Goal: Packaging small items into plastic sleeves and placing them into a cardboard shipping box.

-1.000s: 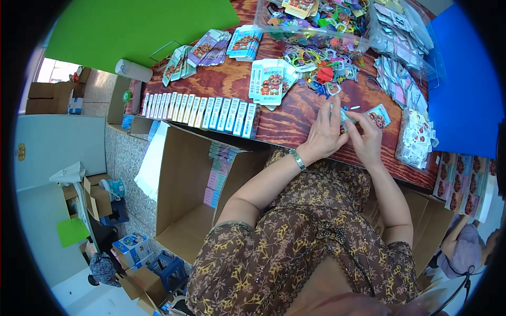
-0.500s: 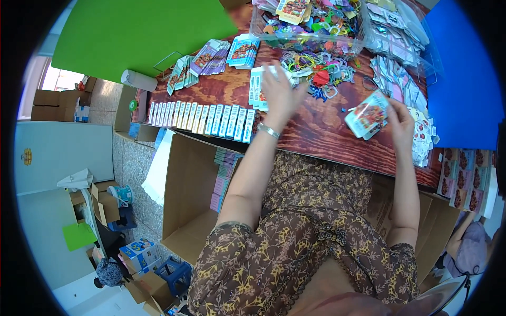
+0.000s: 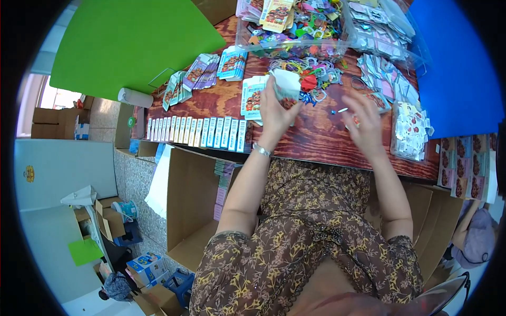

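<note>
My left hand (image 3: 275, 111) is closed around a small printed carton (image 3: 287, 81) whose white top side faces up. Below that hand, partly covered by it, lies a stack of light blue flat cartons (image 3: 252, 95). My right hand (image 3: 365, 126) hovers over the table at the right, slightly blurred, with its fingers apart and nothing seen between them. Behind its fingers lies a printed packet (image 3: 380, 102), partly hidden. A tiny white piece (image 3: 343, 110) and a small blue piece (image 3: 333, 111) are near its fingertips. Past the carton spreads a pile of colourful elastic bands (image 3: 316, 76).
Narrow cartons stand in a row (image 3: 197, 131) along the front left edge. Fanned flat cartons (image 3: 203, 71) lie behind them. Clear bins (image 3: 295, 45) hold trinkets and silvery packets. A tray of small packets (image 3: 412, 129) sits at right; an open cardboard box (image 3: 192, 210) is below the table.
My left hand has lifted a carton from beside the stack and turned it up. My right hand has let go of the printed packet, which now lies on the table.
</note>
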{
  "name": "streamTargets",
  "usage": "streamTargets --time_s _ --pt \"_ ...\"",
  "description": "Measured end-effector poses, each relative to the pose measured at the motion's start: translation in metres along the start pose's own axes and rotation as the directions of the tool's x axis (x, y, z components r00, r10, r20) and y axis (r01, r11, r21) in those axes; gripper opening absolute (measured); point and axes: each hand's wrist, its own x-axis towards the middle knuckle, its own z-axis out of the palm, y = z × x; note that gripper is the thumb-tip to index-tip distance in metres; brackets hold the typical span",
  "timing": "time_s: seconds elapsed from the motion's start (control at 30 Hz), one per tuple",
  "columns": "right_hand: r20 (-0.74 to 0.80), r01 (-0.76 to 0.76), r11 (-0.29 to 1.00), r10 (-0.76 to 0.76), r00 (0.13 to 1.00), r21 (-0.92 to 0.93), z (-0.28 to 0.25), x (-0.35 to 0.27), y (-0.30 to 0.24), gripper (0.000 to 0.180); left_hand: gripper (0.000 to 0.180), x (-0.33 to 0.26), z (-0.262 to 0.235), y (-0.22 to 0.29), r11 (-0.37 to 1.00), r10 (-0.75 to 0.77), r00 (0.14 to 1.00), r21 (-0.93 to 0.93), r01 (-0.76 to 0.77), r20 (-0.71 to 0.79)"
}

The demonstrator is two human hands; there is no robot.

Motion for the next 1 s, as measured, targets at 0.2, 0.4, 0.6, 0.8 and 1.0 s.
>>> streamTargets --time_s 0.2,0.4,0.6,0.8,1.0 --pt "-0.022 0.082 0.987 -0.079 0.997 0.137 0.037 -0.006 -0.023 0.039 0.078 -0.057 0.013 0.044 0.866 -0.114 0.989 -0.479 0.145 0.093" --pt "0.098 -0.039 0.962 0.013 0.995 0.269 0.037 -0.022 -0.018 0.039 0.068 -0.07 0.015 0.043 0.929 0.103 0.991 -0.365 -0.066 0.083" --pt "0.168 -0.253 0.87 0.2 0.965 0.423 0.009 -0.008 -0.028 0.02 0.07 -0.077 0.012 0.043 0.915 0.18 0.972 -0.39 -0.107 0.155" --pt "0.542 -0.602 0.601 0.308 0.782 0.526 0.017 -0.006 -0.007 0.017 0.075 -0.081 0.014 0.044 0.914 0.21 0.962 -0.383 -0.13 0.175" --pt "0.341 -0.224 0.937 0.125 0.932 0.269 0.017 -0.003 -0.031 0.024 0.085 -0.086 0.02 0.036 0.93 0.156 0.974 -0.358 -0.088 0.166"
